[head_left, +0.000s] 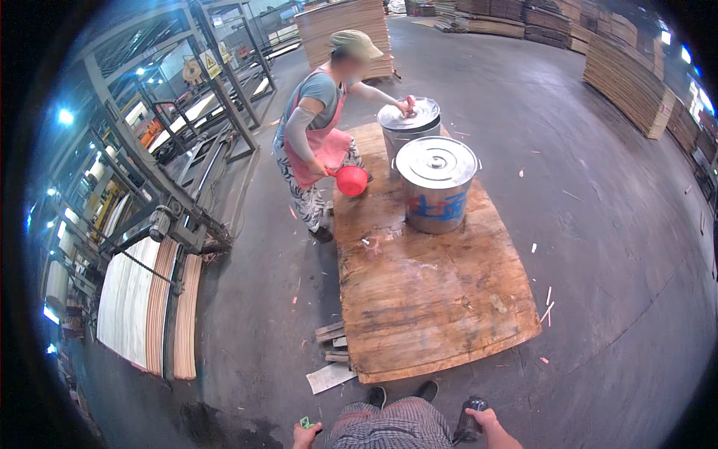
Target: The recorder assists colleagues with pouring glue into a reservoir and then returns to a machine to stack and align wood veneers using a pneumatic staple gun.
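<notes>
Low at the lower edge, my left hand [305,436] is closed around a small green piece [305,423], too small to name for sure. My right hand [488,421] grips a dark, see-through bottle [469,423] beside my right leg. Ahead of my shoes lies a wide wooden board [441,314] on a low stack. Two lidded metal pots stand on its far part: a nearer pot [436,206] with blue and red marks, and a farther pot [396,138]. A co-worker [318,127] in a pink apron touches the farther lid and holds a red dipper [351,180].
Wood scraps [333,374] lie at the board's near left corner. A machine frame [161,183] and stacked veneer sheets [142,307] stand on the left. Tall board stacks [624,82] rise at the far right, another stack [348,34] behind the co-worker. Slivers litter the floor.
</notes>
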A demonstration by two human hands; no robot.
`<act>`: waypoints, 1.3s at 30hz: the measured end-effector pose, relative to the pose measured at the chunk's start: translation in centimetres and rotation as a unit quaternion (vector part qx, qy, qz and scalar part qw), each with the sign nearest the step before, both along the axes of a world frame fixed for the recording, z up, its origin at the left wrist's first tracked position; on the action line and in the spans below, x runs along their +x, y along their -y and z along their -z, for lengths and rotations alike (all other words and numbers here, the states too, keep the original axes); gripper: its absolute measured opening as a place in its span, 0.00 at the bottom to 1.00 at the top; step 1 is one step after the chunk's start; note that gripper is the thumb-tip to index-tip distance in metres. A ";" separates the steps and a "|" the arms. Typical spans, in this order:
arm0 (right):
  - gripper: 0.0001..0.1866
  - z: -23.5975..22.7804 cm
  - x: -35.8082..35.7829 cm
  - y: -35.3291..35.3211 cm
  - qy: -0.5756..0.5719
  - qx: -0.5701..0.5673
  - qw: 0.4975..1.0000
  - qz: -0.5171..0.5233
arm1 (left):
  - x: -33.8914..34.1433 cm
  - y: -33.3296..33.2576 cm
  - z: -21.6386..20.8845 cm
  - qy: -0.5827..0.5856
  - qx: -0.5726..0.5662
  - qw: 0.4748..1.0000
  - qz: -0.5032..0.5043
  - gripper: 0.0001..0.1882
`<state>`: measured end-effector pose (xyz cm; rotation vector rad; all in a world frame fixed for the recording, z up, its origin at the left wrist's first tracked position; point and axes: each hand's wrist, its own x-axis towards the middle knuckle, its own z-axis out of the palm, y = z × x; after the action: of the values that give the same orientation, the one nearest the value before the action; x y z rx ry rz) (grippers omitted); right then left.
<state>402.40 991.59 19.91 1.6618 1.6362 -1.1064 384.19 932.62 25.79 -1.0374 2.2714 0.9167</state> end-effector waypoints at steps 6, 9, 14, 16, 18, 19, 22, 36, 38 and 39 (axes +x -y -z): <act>0.41 -1.3 -4.2 1.3 -0.059 0.002 0.998 0.032 | 3.4 4.8 3.1 -0.083 -0.006 0.996 -0.015 0.36; 0.41 -0.3 -5.0 4.0 -0.089 -0.017 0.994 0.053 | 2.8 8.0 3.8 -0.056 -0.043 0.997 -0.018 0.36; 0.42 5.5 -6.4 9.1 -0.047 0.081 0.996 0.007 | 0.8 12.8 3.9 -0.007 0.012 0.997 -0.074 0.44; 0.43 6.0 -8.9 13.3 -0.109 0.056 0.992 0.027 | 1.3 19.6 9.8 0.014 0.025 0.995 -0.099 0.45; 0.50 1.1 -11.0 18.1 -0.124 0.006 0.991 0.059 | -1.8 22.9 10.6 0.038 0.028 0.995 -0.089 0.45; 0.51 2.7 -12.7 20.8 -0.103 0.042 0.993 0.024 | -1.9 26.3 11.8 0.049 0.038 0.992 -0.110 0.45; 0.55 1.4 -13.8 24.7 -0.065 0.102 0.992 -0.021 | -3.8 31.9 12.1 0.064 0.097 0.987 -0.115 0.40; 0.65 -5.5 -35.0 41.2 -0.076 0.113 0.986 -0.099 | -25.8 40.9 15.1 0.036 0.211 0.941 -0.262 0.30; 0.66 -5.3 -39.0 42.4 -0.103 0.137 0.981 -0.088 | -30.7 39.3 14.8 0.030 0.249 0.950 -0.185 0.27; 0.68 -3.4 -40.5 42.1 -0.104 0.135 0.982 -0.077 | -33.3 38.3 14.5 0.026 0.246 0.953 -0.177 0.27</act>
<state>361.90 949.46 23.28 1.5901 2.0919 -1.0464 350.87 894.29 11.29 -1.2250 1.6998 1.4861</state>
